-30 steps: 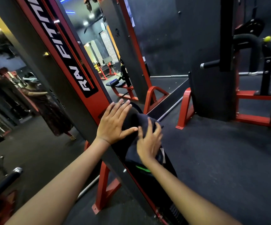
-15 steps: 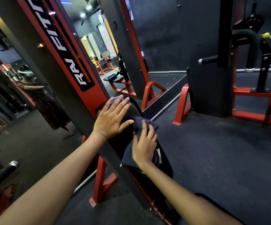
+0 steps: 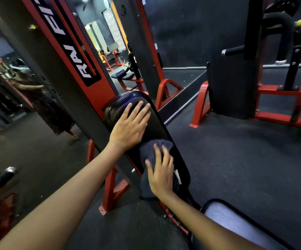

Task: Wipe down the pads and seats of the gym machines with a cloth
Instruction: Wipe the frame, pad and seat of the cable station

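Centre frame, left hand (image 3: 129, 127) lies flat, fingers straight, steadying the top of the back pad (image 3: 156, 129). Just right, right hand (image 3: 161, 173) presses the cloth (image 3: 147, 184) flat mid-pad, fingers spread. Lower pad looks unwiped, and the seat (image 3: 236, 224) at lower right waits. No containers here.

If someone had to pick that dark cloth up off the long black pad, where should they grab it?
Probably at the bunched upper end of the dark cloth, coming from above. That part stands up in folds just beyond the right hand's fingertips on the long black pad, so fingers could pinch it; under the palm it is pressed flat.
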